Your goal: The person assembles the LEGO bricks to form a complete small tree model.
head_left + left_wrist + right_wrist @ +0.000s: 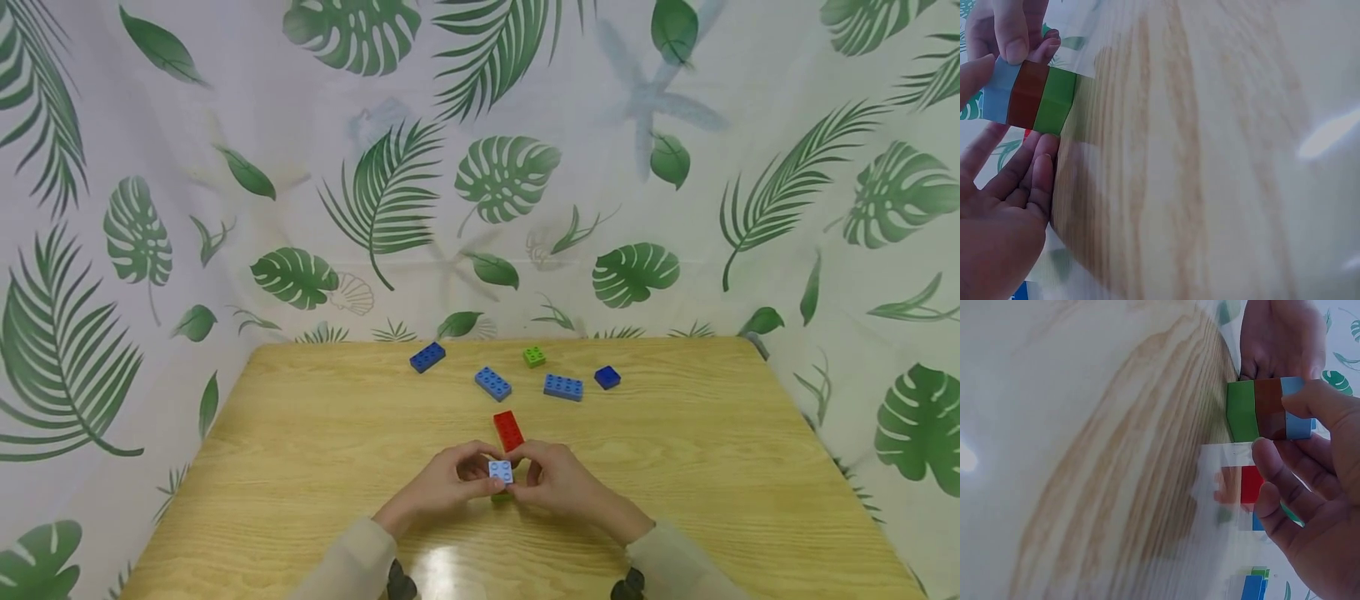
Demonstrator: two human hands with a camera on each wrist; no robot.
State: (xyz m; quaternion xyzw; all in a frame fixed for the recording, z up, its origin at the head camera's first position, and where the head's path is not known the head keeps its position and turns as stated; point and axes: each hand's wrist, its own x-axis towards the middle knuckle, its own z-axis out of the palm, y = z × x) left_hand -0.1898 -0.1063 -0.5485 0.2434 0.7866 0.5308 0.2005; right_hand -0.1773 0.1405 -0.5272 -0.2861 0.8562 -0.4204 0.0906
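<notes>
Three toy building bricks stand stacked on the wooden table, close in front of me. The light blue brick (500, 469) is on top with its studs up, a brown brick (1028, 95) is in the middle, and a green brick (1242, 411) is at the bottom. My left hand (446, 482) holds the stack from the left, its thumb at the light blue brick. From the right, my right hand (557, 479) pinches it, the thumb across the brown and light blue sides. Just behind the hands lies a red brick (508, 429), its near end close to the right fingertips.
Farther back on the table (315, 433) lie a dark blue brick (427, 357), two medium blue bricks (492, 383) (563, 387), a small lime green brick (534, 357) and a small dark blue brick (607, 377). A leaf-patterned cloth (420, 308) hangs behind the table.
</notes>
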